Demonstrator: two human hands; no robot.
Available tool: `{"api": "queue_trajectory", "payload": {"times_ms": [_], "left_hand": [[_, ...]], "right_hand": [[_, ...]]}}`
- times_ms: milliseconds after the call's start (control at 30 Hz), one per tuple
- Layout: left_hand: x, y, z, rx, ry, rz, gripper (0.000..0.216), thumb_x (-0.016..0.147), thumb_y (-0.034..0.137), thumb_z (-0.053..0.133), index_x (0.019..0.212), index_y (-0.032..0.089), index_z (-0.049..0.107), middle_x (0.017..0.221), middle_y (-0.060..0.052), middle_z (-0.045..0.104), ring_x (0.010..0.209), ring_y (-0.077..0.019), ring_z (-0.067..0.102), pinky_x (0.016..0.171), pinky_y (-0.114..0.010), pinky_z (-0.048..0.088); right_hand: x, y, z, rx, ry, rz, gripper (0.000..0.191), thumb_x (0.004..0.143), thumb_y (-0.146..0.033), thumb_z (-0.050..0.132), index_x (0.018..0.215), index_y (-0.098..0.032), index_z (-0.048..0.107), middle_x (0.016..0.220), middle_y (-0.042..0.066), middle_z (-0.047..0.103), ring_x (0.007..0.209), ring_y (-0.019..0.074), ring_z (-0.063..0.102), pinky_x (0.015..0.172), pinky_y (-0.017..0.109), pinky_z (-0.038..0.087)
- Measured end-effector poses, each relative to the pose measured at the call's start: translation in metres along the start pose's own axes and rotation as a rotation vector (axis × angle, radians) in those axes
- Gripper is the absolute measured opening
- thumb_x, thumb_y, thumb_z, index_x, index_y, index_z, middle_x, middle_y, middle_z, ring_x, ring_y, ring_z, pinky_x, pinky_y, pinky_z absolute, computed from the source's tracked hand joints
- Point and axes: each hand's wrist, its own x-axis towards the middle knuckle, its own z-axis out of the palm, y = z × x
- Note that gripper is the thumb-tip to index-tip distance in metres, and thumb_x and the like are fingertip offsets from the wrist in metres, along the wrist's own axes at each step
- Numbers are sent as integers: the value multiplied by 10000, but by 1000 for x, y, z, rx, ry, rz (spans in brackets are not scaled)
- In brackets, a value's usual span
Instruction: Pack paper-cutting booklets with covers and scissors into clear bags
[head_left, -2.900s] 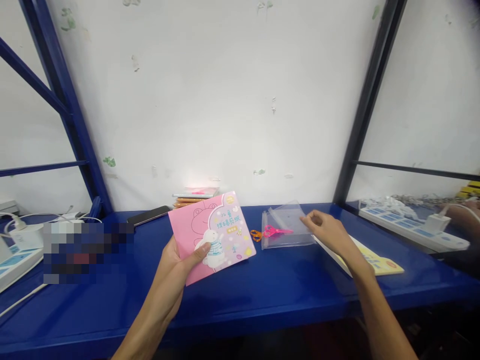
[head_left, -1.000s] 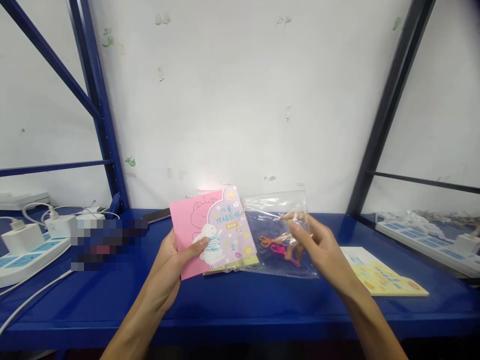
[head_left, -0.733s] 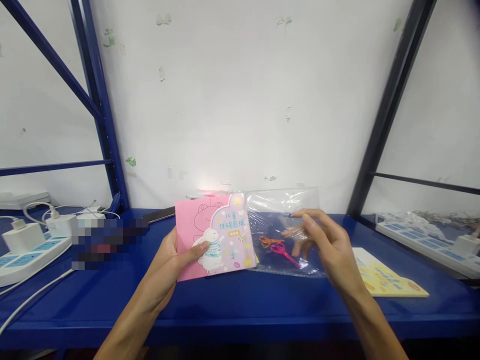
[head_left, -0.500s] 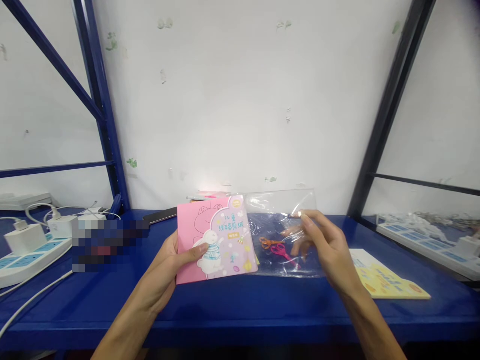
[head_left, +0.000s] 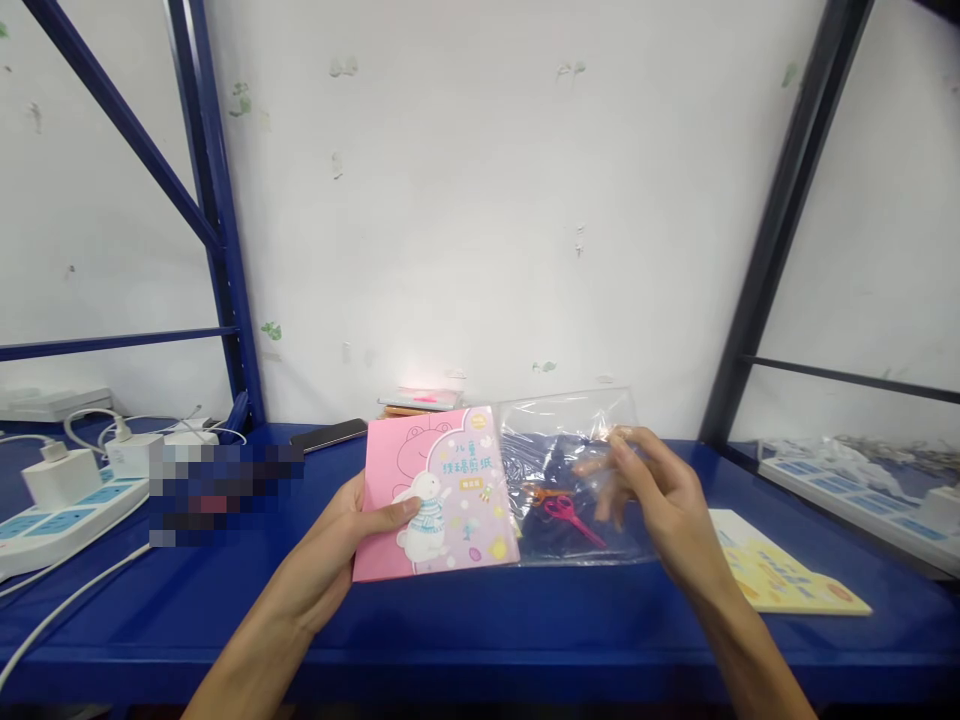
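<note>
My left hand (head_left: 360, 525) grips a pink paper-cutting booklet (head_left: 442, 490) by its left side, thumb on the cover with its white rabbit and frog outline. The booklet's right edge is at the mouth of a clear plastic bag (head_left: 570, 420); how much of it lies inside I cannot tell. My right hand (head_left: 652, 490) pinches the bag's right part between thumb and index finger, its other fingers behind the film. Inside the bag lie pink scissors (head_left: 574, 515) and orange scissors (head_left: 544, 493), the orange pair partly hidden by glare.
A yellow booklet (head_left: 802, 580) lies at the right on the blue table (head_left: 450, 625). Behind stand a small stack of booklets (head_left: 420, 400) and a black phone (head_left: 330, 435). Power strips with plugs (head_left: 82, 500) and cables lie left, another power strip (head_left: 855, 500) right.
The pink scissors have tilted and slid slightly lower in the bag, and the orange pair is less visible. Both hands keep their grips; the whole view has shifted a little.
</note>
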Motion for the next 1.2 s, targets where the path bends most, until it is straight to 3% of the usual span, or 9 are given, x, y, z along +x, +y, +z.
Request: {"api": "queue_trajectory", "payload": {"times_ms": [367,833,1033,1100,1200], "left_hand": [[0,-2,-2,-25,-12,-7,819,703,157,865,1449,146,527,1251,-193,747,992,-364,773,807,-405,658],[4,-5,-7,14,-94,-39,766,782,87,784,1479,144,471,1348,-181,697,1107,-351,736,898,-420,637],[4,-6,-8,12,-121,-35,705,799,93,768,1451,158,507,1362,-173,690,1171,-351,706,931,-429,623],[3,-6,-7,18,-119,-29,698,796,100,773,1441,162,515,1359,-170,693,1170,-350,706,926,-426,624],[-1,-5,-3,27,-87,-3,725,765,119,803,1431,160,520,1333,-173,708,1135,-357,722,896,-425,632]], "right_hand": [[5,6,-5,-38,-55,62,363,955,-553,610,1147,-245,622,907,38,771,446,132,615,403,268,471],[5,4,0,-50,-23,102,399,922,-579,628,1095,-220,624,878,48,771,417,116,590,393,264,433],[8,10,-1,-79,-83,128,479,929,-606,603,1204,-214,617,870,49,768,399,117,595,376,259,416],[9,14,-2,-100,-99,142,521,931,-620,592,1258,-215,605,813,37,762,389,122,589,376,258,411],[10,18,-4,-135,-97,157,565,934,-633,582,1307,-209,590,566,-22,677,373,143,561,395,261,426]]}}
